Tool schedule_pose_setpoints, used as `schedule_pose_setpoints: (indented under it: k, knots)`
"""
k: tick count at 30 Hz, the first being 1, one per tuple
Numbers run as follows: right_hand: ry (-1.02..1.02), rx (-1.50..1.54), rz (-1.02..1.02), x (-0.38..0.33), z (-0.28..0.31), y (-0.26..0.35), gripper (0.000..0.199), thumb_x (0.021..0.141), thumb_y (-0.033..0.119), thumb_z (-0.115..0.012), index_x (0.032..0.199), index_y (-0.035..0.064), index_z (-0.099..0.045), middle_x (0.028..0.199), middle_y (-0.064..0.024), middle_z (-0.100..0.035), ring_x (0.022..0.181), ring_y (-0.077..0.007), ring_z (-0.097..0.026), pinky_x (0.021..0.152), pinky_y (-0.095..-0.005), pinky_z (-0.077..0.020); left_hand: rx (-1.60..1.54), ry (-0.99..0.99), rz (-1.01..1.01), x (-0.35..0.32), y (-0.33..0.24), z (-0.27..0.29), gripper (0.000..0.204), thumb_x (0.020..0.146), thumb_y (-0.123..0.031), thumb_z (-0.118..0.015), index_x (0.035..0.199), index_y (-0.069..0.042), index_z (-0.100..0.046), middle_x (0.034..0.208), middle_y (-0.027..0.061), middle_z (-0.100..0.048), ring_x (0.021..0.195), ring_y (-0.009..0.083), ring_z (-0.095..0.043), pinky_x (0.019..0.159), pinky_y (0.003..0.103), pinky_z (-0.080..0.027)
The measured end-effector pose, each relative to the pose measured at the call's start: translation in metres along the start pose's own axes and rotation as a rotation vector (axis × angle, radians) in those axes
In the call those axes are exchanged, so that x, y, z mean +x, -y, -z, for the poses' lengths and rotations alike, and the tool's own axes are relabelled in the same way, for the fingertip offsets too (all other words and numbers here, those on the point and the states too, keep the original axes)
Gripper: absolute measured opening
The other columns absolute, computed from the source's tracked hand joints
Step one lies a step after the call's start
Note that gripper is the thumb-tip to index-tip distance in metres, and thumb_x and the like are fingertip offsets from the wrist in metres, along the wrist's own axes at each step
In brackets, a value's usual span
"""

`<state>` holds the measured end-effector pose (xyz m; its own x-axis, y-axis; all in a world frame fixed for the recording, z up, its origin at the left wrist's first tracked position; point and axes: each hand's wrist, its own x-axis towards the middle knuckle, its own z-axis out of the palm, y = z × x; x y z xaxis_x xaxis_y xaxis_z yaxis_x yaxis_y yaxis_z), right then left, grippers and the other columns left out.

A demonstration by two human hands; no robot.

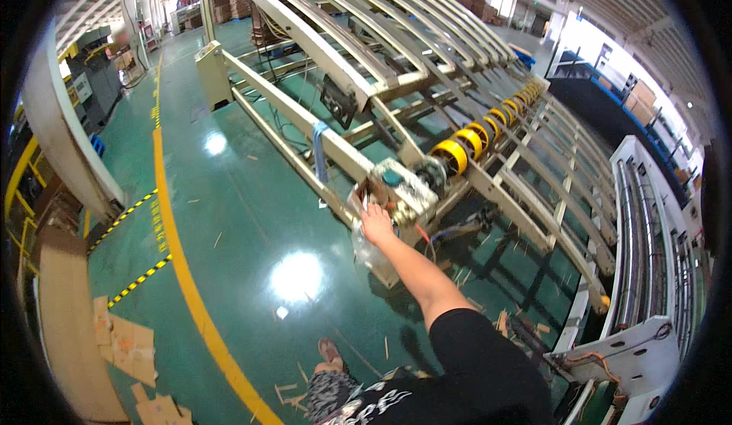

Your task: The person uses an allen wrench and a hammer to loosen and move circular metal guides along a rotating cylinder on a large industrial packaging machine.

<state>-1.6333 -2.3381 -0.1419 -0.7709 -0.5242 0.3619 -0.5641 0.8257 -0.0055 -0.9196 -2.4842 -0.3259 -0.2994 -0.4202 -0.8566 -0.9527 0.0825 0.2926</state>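
Only one view here, the head camera looking down, so here goes.

One arm comes up from the lower edge and reaches forward, black short sleeve [480,356] at the shoulder. The right hand [375,223] is out at full stretch, sitting right on the corner of a long cream metal conveyor frame [305,124]. It's touching a clear plastic bag [364,251] that hangs off that corner, and the bag droops down just below the hand, nearer the body than the fingers are. Whether the fingers are pinching the plastic or just resting on it, I honestly can't tell, since the hand is seen from the back and it's small in the picture. Just past the hand, further from the person, is a chunky motor or gearbox block [400,189] with a teal cap.

The frame's long axis runs away from the hand, up and to the left toward the far end of the hall. The left hand isn't in the picture at all, so the right one is the only one anywhere near the bag.

Counts: one bag, one hand visible, one foot in a shoe [329,351] on the green floor [229,219]. The yellow rollers [469,143] on the shaft to the right, I count at least five, then they blur together further back. One yellow floor line [183,265] curves past on the left, with a few cardboard scraps [126,345] lying beyond it
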Motion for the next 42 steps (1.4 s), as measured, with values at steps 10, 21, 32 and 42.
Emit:
schedule_pose_setpoints:
  k: [10, 21, 32, 42]
  knots:
    - [0.542, 0.097, -0.021, -0.031, 0.051, -0.061, 0.026, 0.075, 0.008, -0.047, 0.098, -0.0005, -0.054, 0.118, -0.0163, -0.045, 0.103, -0.0343, -0.046, 0.085, -0.0405, -0.0416, -0.294, -0.172, -0.862, 0.222, -0.548, 0.396, 0.014, 0.088, -0.014, -0.047, 0.085, -0.001, -0.052, 0.069, 0.0031, -0.053, 0.06, 0.0094, -0.045, 0.054, 0.022, -0.037]
    - [0.268, 0.364, -1.149, 0.125, -0.129, 0.033, 0.03, 0.084, 0.013, -0.042, 0.111, 0.0015, -0.05, 0.097, -0.0183, -0.057, 0.085, -0.0267, -0.058, 0.075, -0.0387, -0.0459, 0.636, 0.125, -0.646, 0.506, -0.59, 0.572, 0.032, 0.081, -0.033, -0.048, 0.088, -0.004, -0.06, 0.076, 0.0169, -0.061, 0.07, 0.034, -0.058, 0.067, 0.04, -0.047]
    - [0.84, 1.102, -1.173, 0.665, -0.407, 0.192, 0.027, 0.089, 0.02, -0.042, 0.087, -0.0001, -0.059, 0.08, -0.0095, -0.064, 0.079, -0.0185, -0.061, 0.064, -0.031, -0.0478, -0.031, -0.106, 0.19, 0.607, -0.631, 0.758, 0.025, 0.081, -0.022, -0.046, 0.076, -0.003, -0.061, 0.068, 0.0176, -0.06, 0.069, 0.0329, -0.059, 0.062, 0.041, -0.046]
    - [1.077, 1.208, -0.92, 1.017, -0.624, 0.302, 0.03, 0.088, 0.03, -0.052, 0.096, 0.0019, -0.057, 0.094, -0.0088, -0.063, 0.083, -0.0204, -0.062, 0.069, -0.0362, -0.0505, -0.754, -0.158, -0.466, 0.861, -1.143, 1.088, 0.032, 0.079, -0.022, -0.058, 0.099, 0.003, -0.057, 0.081, 0.0108, -0.062, 0.073, 0.0196, -0.06, 0.067, 0.031, -0.048]
